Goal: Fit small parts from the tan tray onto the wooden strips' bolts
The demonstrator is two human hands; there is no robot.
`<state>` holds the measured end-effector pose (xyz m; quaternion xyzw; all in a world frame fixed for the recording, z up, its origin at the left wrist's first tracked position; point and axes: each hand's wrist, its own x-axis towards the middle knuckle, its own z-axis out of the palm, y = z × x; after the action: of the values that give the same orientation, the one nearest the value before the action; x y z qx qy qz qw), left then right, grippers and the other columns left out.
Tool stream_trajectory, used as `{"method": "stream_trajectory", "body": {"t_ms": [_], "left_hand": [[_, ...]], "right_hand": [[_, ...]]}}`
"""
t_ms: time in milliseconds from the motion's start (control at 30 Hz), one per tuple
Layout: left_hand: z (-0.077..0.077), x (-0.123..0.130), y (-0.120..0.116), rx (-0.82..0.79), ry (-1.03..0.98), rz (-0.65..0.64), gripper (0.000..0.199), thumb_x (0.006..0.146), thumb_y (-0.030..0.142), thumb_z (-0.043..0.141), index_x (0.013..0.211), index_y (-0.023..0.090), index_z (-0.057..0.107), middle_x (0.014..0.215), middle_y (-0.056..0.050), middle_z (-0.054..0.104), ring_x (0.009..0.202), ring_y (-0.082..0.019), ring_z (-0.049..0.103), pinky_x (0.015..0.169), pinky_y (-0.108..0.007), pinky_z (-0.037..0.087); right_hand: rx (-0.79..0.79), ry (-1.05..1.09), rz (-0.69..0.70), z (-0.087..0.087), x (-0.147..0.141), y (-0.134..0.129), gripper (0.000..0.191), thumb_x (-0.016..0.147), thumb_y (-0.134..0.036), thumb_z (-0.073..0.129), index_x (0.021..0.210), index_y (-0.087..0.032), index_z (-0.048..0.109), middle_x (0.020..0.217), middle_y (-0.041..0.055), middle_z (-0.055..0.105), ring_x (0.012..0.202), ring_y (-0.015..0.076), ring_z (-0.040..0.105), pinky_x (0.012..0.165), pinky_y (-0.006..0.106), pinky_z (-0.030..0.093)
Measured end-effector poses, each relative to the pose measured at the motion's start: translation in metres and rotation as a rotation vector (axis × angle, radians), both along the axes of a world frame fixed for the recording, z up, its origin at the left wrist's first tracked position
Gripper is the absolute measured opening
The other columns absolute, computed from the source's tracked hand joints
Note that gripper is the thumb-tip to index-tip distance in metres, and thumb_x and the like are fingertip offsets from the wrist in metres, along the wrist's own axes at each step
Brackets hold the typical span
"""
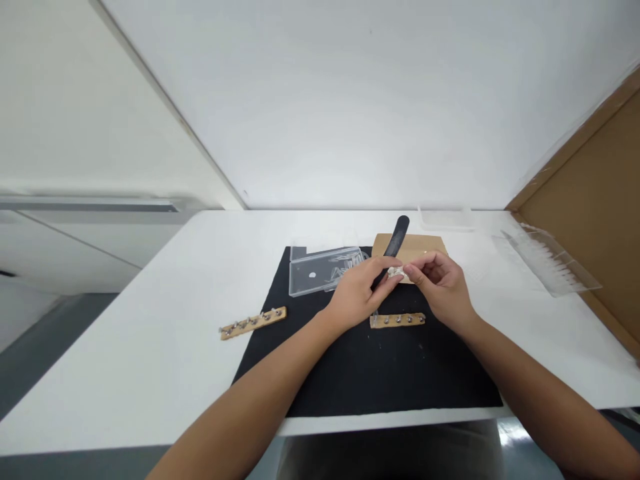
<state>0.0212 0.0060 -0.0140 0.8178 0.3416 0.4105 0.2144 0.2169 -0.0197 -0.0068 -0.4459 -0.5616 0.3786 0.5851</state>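
Note:
My left hand [361, 285] is closed in a pinch on a small whitish, crumpled-looking piece [397, 272], too small to name. From the right, my right hand [440, 283] pinches at the same piece with thumb and forefinger. A black curved nail file [399, 235] slants up from my left hand; its lower end is hidden by the fingers, and it seems to be held there too. Below the hands lies a wooden strip [405, 320] with a row of small metal pegs. Beyond my left hand sits a clear plastic box [307, 283] holding clear nail tips [345, 261].
A black mat [400, 380] covers part of the white table [165, 347]. Another pegged wooden strip [253, 323] lies across its left edge. A brown paper piece [415, 245] is behind the hands. At right, a clear tray [550, 263] is near a brown board [595, 173].

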Motion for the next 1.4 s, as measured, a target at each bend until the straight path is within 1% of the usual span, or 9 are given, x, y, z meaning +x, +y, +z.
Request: {"method": "stream_trajectory", "body": {"t_ms": [333,433,533,667,800,967,1100,1233,1400], "left_hand": [[-0.002,-0.003,0.006,0.154,-0.071,0.007,0.024,0.107,0.033,0.061,0.104,0.021,0.081,0.090,-0.007,0.075,0.082,-0.018,0.070,0.075,-0.028,0.054],[-0.005,-0.003,0.007,0.140,-0.062,0.009,0.024,0.108,0.033,0.060,0.107,0.021,0.081,0.091,-0.007,0.075,0.083,-0.018,0.070,0.075,-0.027,0.054],[-0.008,-0.003,0.009,0.132,-0.011,0.005,0.026,0.109,0.034,0.058,0.109,0.020,0.080,0.090,-0.007,0.075,0.084,-0.019,0.069,0.077,-0.029,0.054],[-0.008,-0.008,0.011,0.165,0.210,0.034,0.029,0.109,0.035,0.055,0.119,0.019,0.076,0.093,-0.008,0.072,0.081,-0.019,0.068,0.072,-0.028,0.052],[-0.004,-0.012,0.010,0.194,0.546,0.110,0.032,0.103,0.040,0.060,0.124,0.020,0.075,0.112,-0.013,0.070,0.079,-0.022,0.069,0.059,-0.028,0.046],[-0.001,-0.009,0.009,0.150,0.786,0.113,0.031,0.109,0.033,0.048,0.111,0.023,0.078,0.112,-0.012,0.071,0.066,-0.018,0.063,0.057,-0.028,0.038],[0.002,-0.010,0.008,0.169,0.773,0.085,0.035,0.109,0.032,0.045,0.107,0.021,0.078,0.110,-0.013,0.071,0.065,-0.017,0.061,0.057,-0.028,0.036],[0.006,-0.015,0.006,0.193,0.707,-0.038,0.034,0.105,0.035,0.051,0.095,0.019,0.079,0.100,-0.011,0.070,0.065,-0.017,0.062,0.055,-0.028,0.036],[0.013,-0.019,0.003,0.184,0.636,-0.095,0.034,0.102,0.040,0.054,0.095,0.020,0.081,0.100,-0.011,0.071,0.059,-0.015,0.060,0.053,-0.027,0.037]], "right_hand": [[-0.009,-0.055,0.127,-0.004,0.005,0.004,0.023,0.088,-0.044,0.086,0.097,-0.024,0.079,0.090,0.0037,0.080,0.081,0.0186,0.075,0.074,0.035,0.063],[0.066,-0.220,0.121,-0.005,0.012,0.007,0.020,0.091,-0.043,0.083,0.100,-0.026,0.080,0.092,0.0027,0.080,0.074,0.0173,0.070,0.068,0.035,0.058],[0.245,-0.450,0.073,-0.005,0.018,0.011,0.015,0.099,-0.040,0.075,0.097,-0.027,0.080,0.090,0.0021,0.078,0.075,0.0175,0.067,0.068,0.035,0.054],[0.394,-0.718,0.009,-0.006,0.025,0.018,0.019,0.106,-0.036,0.063,0.094,-0.024,0.073,0.087,0.0044,0.075,0.082,0.0218,0.068,0.075,0.038,0.053],[0.329,-0.831,-0.103,-0.008,0.036,0.027,0.025,0.108,-0.040,0.055,0.093,-0.023,0.066,0.088,0.0062,0.071,0.082,0.0247,0.066,0.074,0.039,0.051],[0.291,-0.836,-0.163,-0.008,0.048,0.034,0.030,0.111,-0.044,0.049,0.093,-0.023,0.063,0.090,0.0064,0.069,0.084,0.0243,0.063,0.076,0.038,0.049],[0.297,-0.833,-0.170,-0.009,0.050,0.035,0.033,0.111,-0.047,0.048,0.093,-0.023,0.062,0.091,0.0071,0.069,0.084,0.0244,0.063,0.076,0.038,0.049],[0.270,-0.820,-0.191,-0.010,0.051,0.034,0.035,0.111,-0.050,0.047,0.095,-0.023,0.062,0.090,0.0068,0.070,0.082,0.0240,0.064,0.075,0.038,0.049],[0.227,-0.809,-0.180,-0.011,0.052,0.034,0.032,0.110,-0.050,0.047,0.097,-0.023,0.059,0.090,0.0071,0.071,0.079,0.0237,0.065,0.071,0.037,0.048]]}}
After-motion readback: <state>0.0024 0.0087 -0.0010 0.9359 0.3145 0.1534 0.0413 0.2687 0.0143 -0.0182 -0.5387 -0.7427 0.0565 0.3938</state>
